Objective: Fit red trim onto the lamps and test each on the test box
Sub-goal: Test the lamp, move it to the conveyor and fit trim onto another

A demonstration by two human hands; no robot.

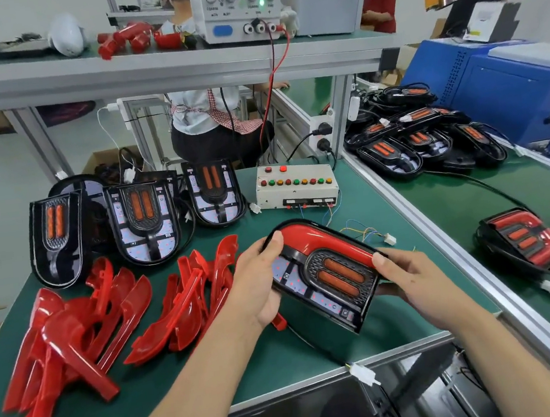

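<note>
We've got three untrimmed lamps (144,219) on the counter (283,354), and one lamp (326,276) with red trim (325,242) pinched between left grip (258,285) and right grip (416,284).

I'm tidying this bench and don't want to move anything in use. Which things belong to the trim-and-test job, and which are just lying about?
In the job:
lamp gripped by left hand and right hand
red trim pieces
untrimmed lamps
test box

Lying about:
blue machine
white object on the shelf
</note>
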